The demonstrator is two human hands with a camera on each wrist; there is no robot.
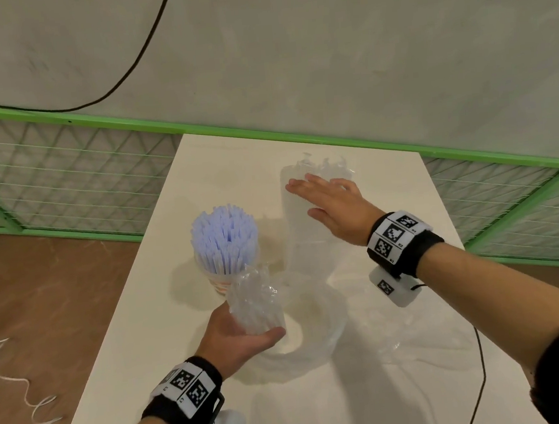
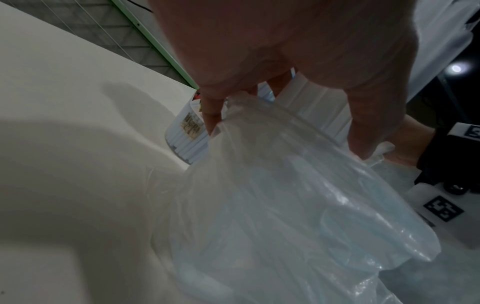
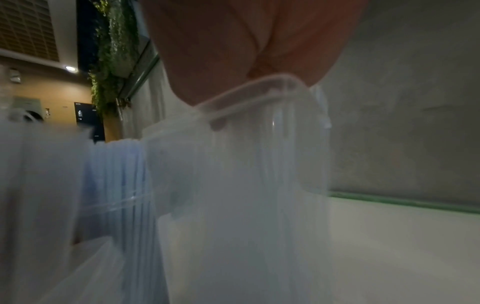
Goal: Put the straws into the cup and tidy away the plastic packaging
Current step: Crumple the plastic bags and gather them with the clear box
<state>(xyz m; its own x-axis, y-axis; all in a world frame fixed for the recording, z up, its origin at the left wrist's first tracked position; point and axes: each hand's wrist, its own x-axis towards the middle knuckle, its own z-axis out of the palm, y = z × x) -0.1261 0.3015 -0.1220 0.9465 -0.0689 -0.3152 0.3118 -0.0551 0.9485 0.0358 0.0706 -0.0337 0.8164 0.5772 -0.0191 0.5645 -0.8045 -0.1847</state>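
1. A bunched length of clear plastic packaging (image 1: 255, 302) is being gripped in the left hand (image 1: 235, 337), with fingers and thumb curled around its lower part; the left wrist view shows the fingertips (image 2: 211, 121) being pressed into the crumpled film (image 2: 285, 195).
2. The bunch is being held upright just in front of the cup (image 1: 222, 282), which is standing on the white bench (image 1: 139, 325) and is packed with pale blue straws (image 1: 224, 232) fanning out above its rim.
3. The right hand (image 1: 333, 207) is being laid flat, fingers straight and slightly spread, on a second sheet of clear packaging (image 1: 308, 243) lying on the bench to the right of the cup; nothing is being clasped by this grip.
4. In the right wrist view, folded film (image 3: 246, 164) is seen directly under the palm (image 3: 246, 41), though the picture is blurred and the fingertips cannot be made out.
5. More loose transparent film (image 1: 312, 330) is being left curled on the bench between the two hands and trailing toward the near right.
6. The cup is being kept nearer the bench's left edge than its right, while the flattened sheet is reaching close to the far edge, where a green-framed wire fence (image 1: 65, 169) is running behind the bench.
7. Open bench surface is being left at the far left corner, along the right side beyond the right wrist, and at the near edge.
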